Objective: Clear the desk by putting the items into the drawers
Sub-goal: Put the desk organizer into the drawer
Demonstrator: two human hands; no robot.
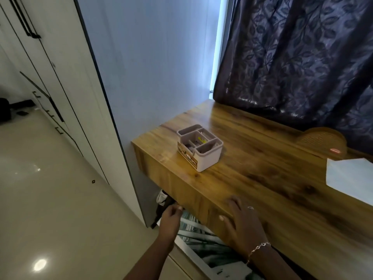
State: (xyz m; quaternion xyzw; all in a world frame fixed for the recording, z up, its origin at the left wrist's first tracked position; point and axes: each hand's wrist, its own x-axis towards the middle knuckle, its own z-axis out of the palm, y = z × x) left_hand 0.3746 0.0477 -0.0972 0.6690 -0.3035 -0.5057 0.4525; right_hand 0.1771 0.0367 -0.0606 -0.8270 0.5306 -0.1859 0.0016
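the desk [262, 158] is glossy, honey-coloured wood grain with a square corner and a deep front panel [181, 184] of the same grain. the right hand [242, 225] lies flat on the desk's front edge, fingers [235, 201] straight and spread, holding nothing, the thumb draped over the panel; a ring and a thin chain bracelet show. the left hand [171, 216] reaches to the panel's lower edge with its fingers [178, 208] curled there; whether they hook the edge i cannot tell. well beyond the right fingertips stands a boxy pale plastic organiser [199, 148], rounded at the corners, split into compartments, a sticker on its side. far to the right of those fingers lie a white sheet of paper [351, 178] and a tan domed woven piece [321, 142]. below both hands shows a striped green-and-white print [201, 235].
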